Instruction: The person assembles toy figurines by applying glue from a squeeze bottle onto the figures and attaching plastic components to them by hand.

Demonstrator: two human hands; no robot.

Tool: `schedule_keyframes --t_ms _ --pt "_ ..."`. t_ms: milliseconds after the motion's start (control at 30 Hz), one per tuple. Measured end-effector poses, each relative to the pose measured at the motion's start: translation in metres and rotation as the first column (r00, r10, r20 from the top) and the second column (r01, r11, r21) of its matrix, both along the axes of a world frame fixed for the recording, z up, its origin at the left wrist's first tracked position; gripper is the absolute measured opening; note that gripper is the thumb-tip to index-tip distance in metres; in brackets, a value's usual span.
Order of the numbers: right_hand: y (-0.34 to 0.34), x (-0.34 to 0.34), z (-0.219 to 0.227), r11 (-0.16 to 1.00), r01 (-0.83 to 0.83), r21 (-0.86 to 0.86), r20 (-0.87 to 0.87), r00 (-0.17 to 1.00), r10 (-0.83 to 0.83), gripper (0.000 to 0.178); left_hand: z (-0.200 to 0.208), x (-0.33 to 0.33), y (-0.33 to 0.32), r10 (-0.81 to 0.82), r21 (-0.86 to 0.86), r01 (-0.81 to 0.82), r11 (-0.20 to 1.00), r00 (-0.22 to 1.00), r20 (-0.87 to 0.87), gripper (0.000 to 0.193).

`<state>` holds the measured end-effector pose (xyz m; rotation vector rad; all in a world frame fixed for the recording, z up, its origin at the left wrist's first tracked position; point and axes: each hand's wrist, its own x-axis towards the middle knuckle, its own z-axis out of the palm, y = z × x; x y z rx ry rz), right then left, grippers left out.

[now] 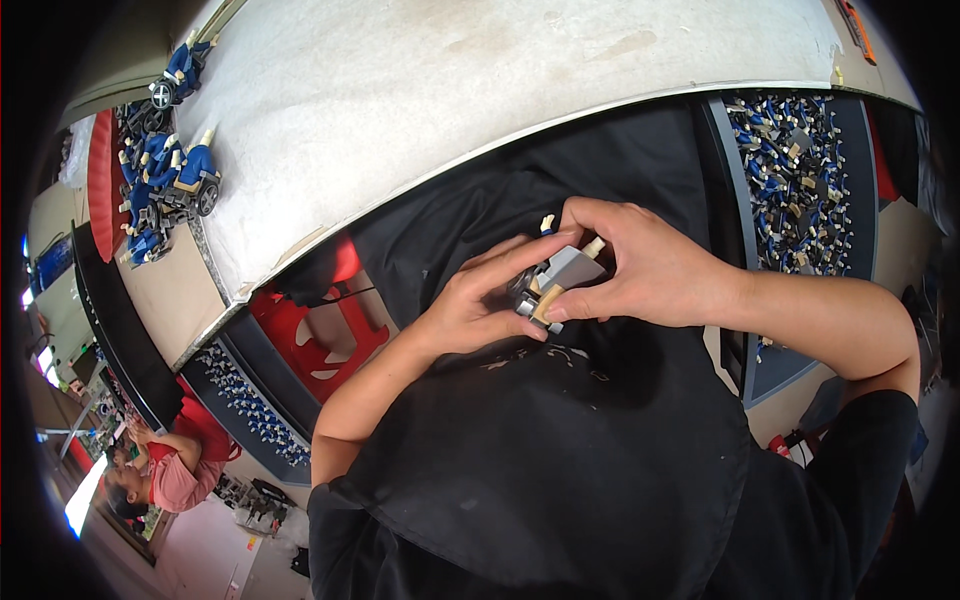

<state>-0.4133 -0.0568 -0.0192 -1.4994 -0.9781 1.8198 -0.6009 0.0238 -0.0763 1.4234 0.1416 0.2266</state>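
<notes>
A small toy figure [570,268] with a grey body and cream-coloured parts is held over my lap, in front of a black apron [560,440]. My left hand [470,305] curls around its left side, with the thumb low and the fingers above. From the other side my right hand [655,265] grips it, thumb pressed on a tan piece at the bottom and fingers bent over the top. A cream tip with a bit of blue shows above the fingers. Part of the toy is covered by my fingers, so its full shape cannot be made out.
A worn white table [480,70] spans the front. Blue toy figures [190,170] with dark wheels stand at its left end. Grey trays of similar pieces lie right [866,190] and lower left [295,385]. A red stool [318,345] is left; a person in pink [180,475] sits farther off.
</notes>
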Motion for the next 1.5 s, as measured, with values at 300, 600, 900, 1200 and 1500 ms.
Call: schedule_keyframes --t_ms 300,600,900,1200,1500 --pt "-0.001 -0.001 0.001 0.994 -0.026 -0.108 -0.033 0.999 0.022 0.034 -0.004 -0.001 -0.004 -0.003 0.041 0.003 0.999 1.0 -0.004 0.074" --pt "-0.002 0.0 -0.002 0.994 0.012 -0.112 -0.134 0.991 -0.027 0.035 -0.001 0.001 -0.004 0.011 0.073 -0.01 0.997 1.0 -0.004 0.072" --pt "-0.003 -0.003 -0.005 0.985 0.039 -0.166 -0.12 0.991 -0.059 0.033 0.0 0.0 -0.005 0.011 0.022 -0.01 1.0 0.999 -0.038 0.071" --pt "-0.009 -0.006 -0.011 0.956 0.133 -0.262 -0.187 0.965 -0.185 0.031 0.0 0.002 -0.004 -0.012 -0.073 0.004 0.997 0.993 -0.116 0.067" --pt "-0.013 -0.007 -0.016 0.951 0.139 -0.276 -0.207 0.958 -0.2 0.032 -0.001 0.0 -0.008 0.0 -0.103 -0.014 0.995 0.991 -0.134 0.065"
